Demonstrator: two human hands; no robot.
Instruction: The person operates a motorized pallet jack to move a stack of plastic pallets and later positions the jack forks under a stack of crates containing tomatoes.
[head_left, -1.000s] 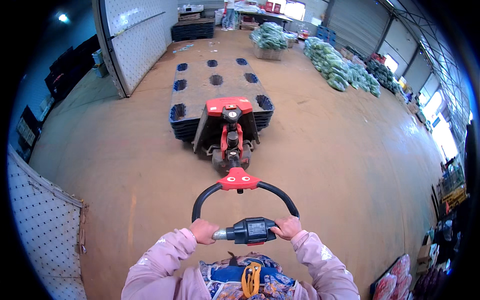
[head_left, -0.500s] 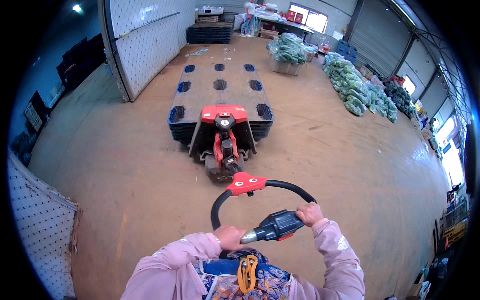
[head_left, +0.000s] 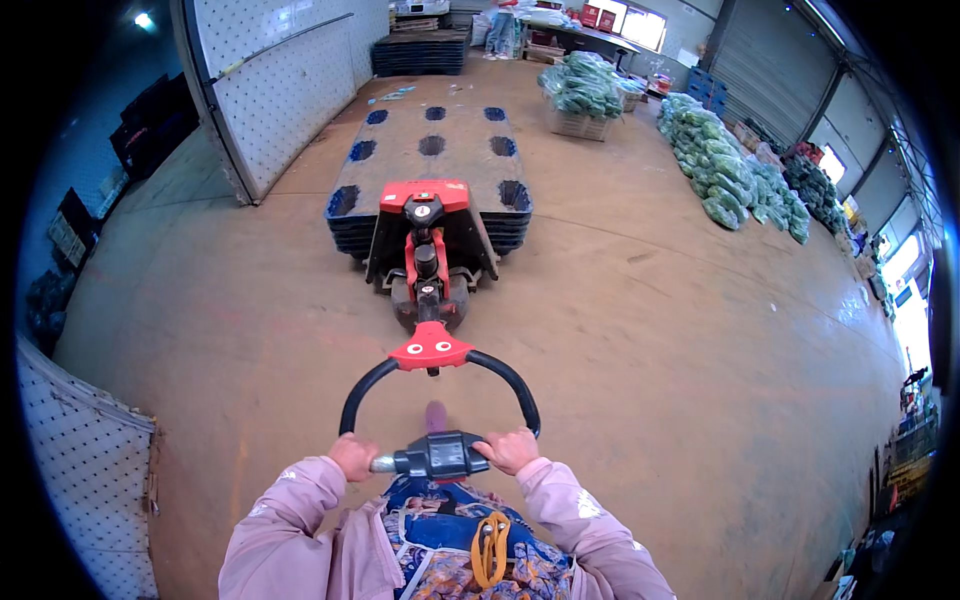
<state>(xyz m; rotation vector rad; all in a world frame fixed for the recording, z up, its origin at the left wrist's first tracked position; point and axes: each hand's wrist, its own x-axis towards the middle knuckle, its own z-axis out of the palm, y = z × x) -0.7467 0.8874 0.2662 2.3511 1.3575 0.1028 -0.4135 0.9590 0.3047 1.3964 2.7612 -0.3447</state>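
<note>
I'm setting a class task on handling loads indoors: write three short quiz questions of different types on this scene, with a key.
1. True or false: the left hand and right hand both grip the handle of the pallet jack.
2. What colour is its cover? a) green b) red c) yellow
3. Fill in: the heap of green bags lies to the ____ of the pallet stack in the picture.

Key: 1. True; 2. b; 3. right.
</note>
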